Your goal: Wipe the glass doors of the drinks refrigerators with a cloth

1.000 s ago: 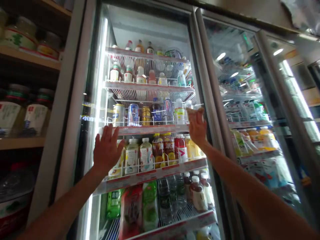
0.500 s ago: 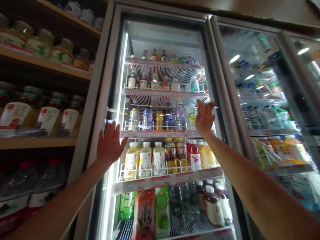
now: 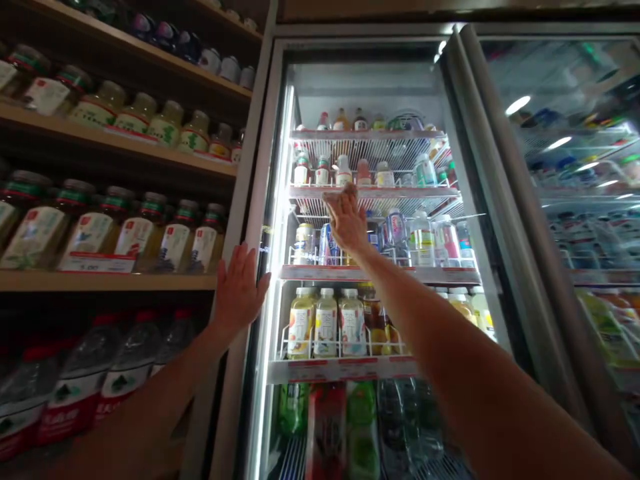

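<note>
A lit drinks fridge (image 3: 260,200) stands before me, its wire shelves full of bottles and cans. My left hand (image 3: 240,288) lies flat and open against the fridge's left frame, fingers up. My right hand (image 3: 346,220) reaches high over the row of cans (image 3: 306,243) on the third shelf, its fingers stretched up to the wire shelf (image 3: 400,192) above. It holds nothing. Pale yellow bottles (image 3: 326,320) stand on the shelf below my right forearm.
Wooden shelves (image 3: 105,280) at the left carry rows of labelled jars, with large water bottles (image 3: 75,380) beneath. A second glass-door fridge (image 3: 575,220) stands at the right, its frame (image 3: 495,220) next to the open compartment.
My view has swung to the left. My right hand has moved from the fridge's right side leftward to above the cans. My left hand stays flat, now on the left frame.
</note>
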Motion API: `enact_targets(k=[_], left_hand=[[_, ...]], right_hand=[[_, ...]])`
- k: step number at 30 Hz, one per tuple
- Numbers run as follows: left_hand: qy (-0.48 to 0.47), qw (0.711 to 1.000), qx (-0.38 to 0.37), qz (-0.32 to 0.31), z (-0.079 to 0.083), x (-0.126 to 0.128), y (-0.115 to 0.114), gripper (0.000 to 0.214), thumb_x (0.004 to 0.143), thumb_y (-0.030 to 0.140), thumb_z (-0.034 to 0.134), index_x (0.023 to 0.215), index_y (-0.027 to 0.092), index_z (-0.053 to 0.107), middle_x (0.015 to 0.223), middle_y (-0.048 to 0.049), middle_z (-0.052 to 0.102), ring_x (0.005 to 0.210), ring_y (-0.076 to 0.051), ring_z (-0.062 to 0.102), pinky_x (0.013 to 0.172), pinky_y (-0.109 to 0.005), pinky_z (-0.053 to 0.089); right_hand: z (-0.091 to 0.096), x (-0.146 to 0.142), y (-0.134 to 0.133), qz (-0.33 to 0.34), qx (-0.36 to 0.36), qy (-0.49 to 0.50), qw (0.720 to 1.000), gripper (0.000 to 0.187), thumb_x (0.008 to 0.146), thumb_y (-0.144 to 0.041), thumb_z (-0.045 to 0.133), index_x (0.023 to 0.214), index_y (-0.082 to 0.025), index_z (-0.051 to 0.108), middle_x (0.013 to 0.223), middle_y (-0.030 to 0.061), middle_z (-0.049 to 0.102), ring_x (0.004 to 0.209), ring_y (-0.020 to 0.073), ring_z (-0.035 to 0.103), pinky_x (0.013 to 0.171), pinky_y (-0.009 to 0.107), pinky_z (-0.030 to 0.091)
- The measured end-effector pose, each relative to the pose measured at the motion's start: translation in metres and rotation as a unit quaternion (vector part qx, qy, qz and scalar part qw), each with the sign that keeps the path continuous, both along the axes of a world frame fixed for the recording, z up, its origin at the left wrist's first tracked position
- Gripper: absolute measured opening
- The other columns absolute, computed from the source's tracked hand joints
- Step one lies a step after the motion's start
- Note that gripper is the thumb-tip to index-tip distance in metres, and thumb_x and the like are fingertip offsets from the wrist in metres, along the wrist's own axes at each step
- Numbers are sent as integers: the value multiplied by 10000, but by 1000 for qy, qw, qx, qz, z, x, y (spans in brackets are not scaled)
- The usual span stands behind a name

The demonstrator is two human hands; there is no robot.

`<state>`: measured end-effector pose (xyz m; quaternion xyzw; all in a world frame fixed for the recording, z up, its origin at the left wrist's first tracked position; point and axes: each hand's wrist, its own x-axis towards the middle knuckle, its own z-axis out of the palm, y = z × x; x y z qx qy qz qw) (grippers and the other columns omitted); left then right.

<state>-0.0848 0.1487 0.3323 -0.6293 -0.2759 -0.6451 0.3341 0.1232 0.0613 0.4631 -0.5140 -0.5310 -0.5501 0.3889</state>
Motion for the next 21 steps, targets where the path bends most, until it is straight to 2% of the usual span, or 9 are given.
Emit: enact_targets(k=[3,7,9,11,13,15,18,20,21], left_hand=[[1,1000,6,0,-6,-9,-1,608,908,449,270,1402,99,317,1480,-175,308,1397,-267,240,1129,-515,155],[-6,1000,-3,6,-15,-23,-1,608,912,451,253,1390,85,338,1475,-185,312,1395,-272,246,1132,-510,150],[-2,1000,-10,13,-19,-31,-1,606,912,450,258,1387,83,343,1474,-188,313,1395,-272,245,1134,-506,148],[1,1000,-13,18,-24,-35,-2,608,913,451,258,1386,78,342,1474,-190,312,1396,-271,242,1134,-504,151],[4,1000,-15,18,-32,-34,-2,611,917,453,249,1381,66,345,1475,-195,306,1395,-272,246,1131,-500,160],[14,1000,-17,15,-43,-31,-1,613,920,459,244,1373,62,356,1469,-197,314,1389,-273,260,1128,-497,169],[46,999,-23,6,-63,-23,0,590,919,447,260,1379,90,358,1456,-186,344,1380,-266,284,1124,-500,175],[68,997,-28,3,-73,-17,-1,574,920,427,271,1389,105,344,1457,-180,344,1381,-262,282,1123,-504,176],[75,997,-29,1,-77,-14,-1,570,920,418,276,1393,106,335,1463,-178,332,1384,-261,274,1123,-506,176]], right_hand=[[-21,-45,25,5,-73,-122,990,529,892,-151,397,1391,-323,366,1506,10,310,1417,255,187,1124,542,217],[-65,-83,43,31,-152,-327,932,443,913,-183,378,1326,-324,451,1476,-32,370,1413,185,198,1148,468,212],[-65,-81,37,24,-158,-320,934,461,902,-151,382,1326,-319,448,1484,-24,361,1410,182,207,1151,493,192],[-57,-72,28,8,-133,-232,964,520,887,-112,385,1365,-316,396,1501,-3,330,1418,204,192,1140,550,176],[-60,-62,21,3,-115,-165,980,562,877,-99,398,1395,-312,354,1509,14,314,1425,228,172,1134,573,164],[-83,-55,17,17,-136,-201,970,583,863,-92,423,1402,-301,349,1516,12,301,1430,228,153,1146,543,163],[-132,-45,14,56,-202,-340,917,545,860,-122,451,1375,-291,400,1500,-5,339,1429,196,165,1164,474,164],[-144,-38,10,63,-227,-371,898,539,855,-150,478,1370,-292,408,1494,-6,351,1425,190,183,1169,471,151],[-142,-34,7,55,-221,-346,910,551,849,-152,489,1375,-292,400,1501,1,337,1426,199,183,1166,490,144]])
